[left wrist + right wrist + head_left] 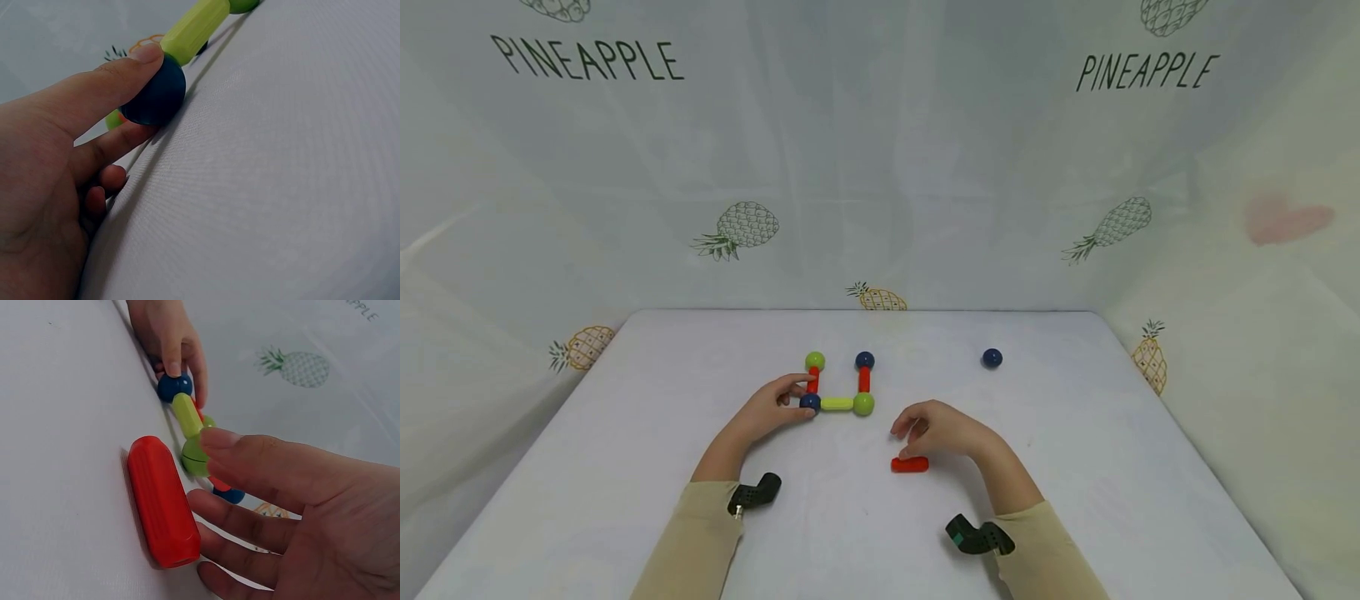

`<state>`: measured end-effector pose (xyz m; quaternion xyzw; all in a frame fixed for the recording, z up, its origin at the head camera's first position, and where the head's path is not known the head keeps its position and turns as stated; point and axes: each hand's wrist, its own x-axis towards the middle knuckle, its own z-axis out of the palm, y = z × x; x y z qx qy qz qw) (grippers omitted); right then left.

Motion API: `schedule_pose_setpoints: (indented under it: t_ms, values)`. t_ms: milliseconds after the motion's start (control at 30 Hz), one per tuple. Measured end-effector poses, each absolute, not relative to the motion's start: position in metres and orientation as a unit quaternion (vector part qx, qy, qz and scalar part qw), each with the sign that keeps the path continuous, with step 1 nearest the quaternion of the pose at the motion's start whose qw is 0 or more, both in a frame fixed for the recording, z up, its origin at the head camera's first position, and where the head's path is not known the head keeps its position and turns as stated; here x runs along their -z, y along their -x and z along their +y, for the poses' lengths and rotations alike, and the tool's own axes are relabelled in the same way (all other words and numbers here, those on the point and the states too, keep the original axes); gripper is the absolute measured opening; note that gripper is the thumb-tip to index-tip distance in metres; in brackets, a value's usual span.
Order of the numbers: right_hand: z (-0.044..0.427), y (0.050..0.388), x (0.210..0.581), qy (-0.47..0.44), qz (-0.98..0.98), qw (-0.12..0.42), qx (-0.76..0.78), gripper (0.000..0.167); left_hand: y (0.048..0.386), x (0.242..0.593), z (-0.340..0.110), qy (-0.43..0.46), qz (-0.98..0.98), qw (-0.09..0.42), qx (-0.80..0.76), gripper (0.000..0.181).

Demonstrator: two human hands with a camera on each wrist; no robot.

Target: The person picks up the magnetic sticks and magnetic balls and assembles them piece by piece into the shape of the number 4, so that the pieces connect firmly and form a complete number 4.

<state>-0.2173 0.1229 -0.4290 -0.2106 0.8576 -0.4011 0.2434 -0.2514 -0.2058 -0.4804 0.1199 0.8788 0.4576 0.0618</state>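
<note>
Hovers with nearer right grip (938, 428) loosely parted, holding nothing, just beyond the red bar (910, 466) lying left-to-right

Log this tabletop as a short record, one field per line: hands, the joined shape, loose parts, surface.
Left hand: pinches the corner blue ball
Right hand: beside the loose red rod, fingers not wrapped round it
Joined shape: three-sided, open on the side away from the person
Base: yellow-green rod between the corner blue ball and corner green ball
Left side: left red rod, far green ball
Right side: right red rod, far blue ball
Loose parts: that red rod; loose blue ball, far right
Surface: white table
</note>
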Motion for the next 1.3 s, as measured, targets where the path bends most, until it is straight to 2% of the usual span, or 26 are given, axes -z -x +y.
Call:
schedule_pose_setpoints:
  t_ms: [267, 667, 1300]
  values:
    - [0.122, 0.218, 0.433, 0.243, 0.858, 0.254, 0.376, 0.026, 0.251, 0.480, -0.206, -0.121, 0.879, 0.063, -0.457, 0.062]
    - [0.123, 0.217, 0.440, 0.238, 0.862, 0.263, 0.361, 0.024, 0.251, 0.480, -0.206, -0.123, 0.873, 0.065, -0.466, 0.062]
    - [0.122, 0.213, 0.441, 0.268, 0.872, 0.262, 0.315, 0.030, 0.254, 0.482, -0.208, -0.132, 0.877, 0.061, -0.458, 0.061]
